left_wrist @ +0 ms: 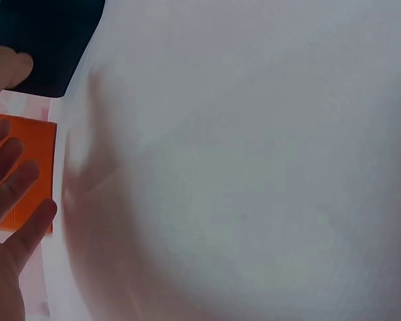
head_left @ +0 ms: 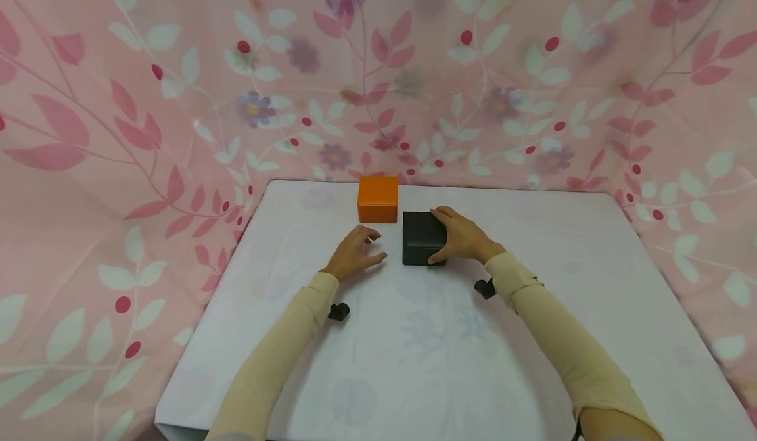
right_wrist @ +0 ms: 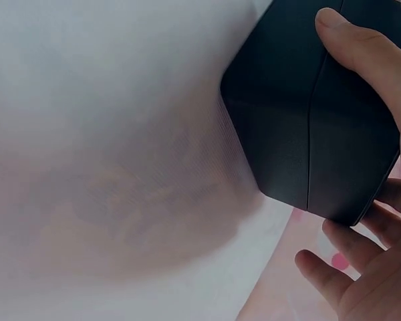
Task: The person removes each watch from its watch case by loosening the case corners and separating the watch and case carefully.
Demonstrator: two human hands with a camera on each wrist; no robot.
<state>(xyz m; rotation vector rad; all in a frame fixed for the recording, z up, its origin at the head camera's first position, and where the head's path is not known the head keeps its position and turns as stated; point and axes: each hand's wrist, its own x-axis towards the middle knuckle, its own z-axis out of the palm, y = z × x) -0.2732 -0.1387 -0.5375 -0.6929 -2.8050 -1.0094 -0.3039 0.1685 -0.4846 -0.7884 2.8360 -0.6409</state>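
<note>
A black box (head_left: 416,231) with a lid seam sits on the white-covered table, right of the middle. My right hand (head_left: 464,236) grips its right side, thumb on the near face and fingers round the far edge. In the right wrist view the thumb presses on the box (right_wrist: 274,120) near its seam. My left hand (head_left: 355,254) is apart from the box, to its left, fingers loosely bent and holding nothing. Behind the left hand stands an orange box (head_left: 378,194). The left wrist view shows the left fingers (left_wrist: 13,184) overlapping that orange box, with no contact seen.
The white tablecloth (head_left: 414,362) bears faint floral prints. A pink floral curtain (head_left: 378,66) hangs behind the table and on both sides. A small black device (head_left: 339,311) is at the left wrist and a similar one (head_left: 485,288) at the right.
</note>
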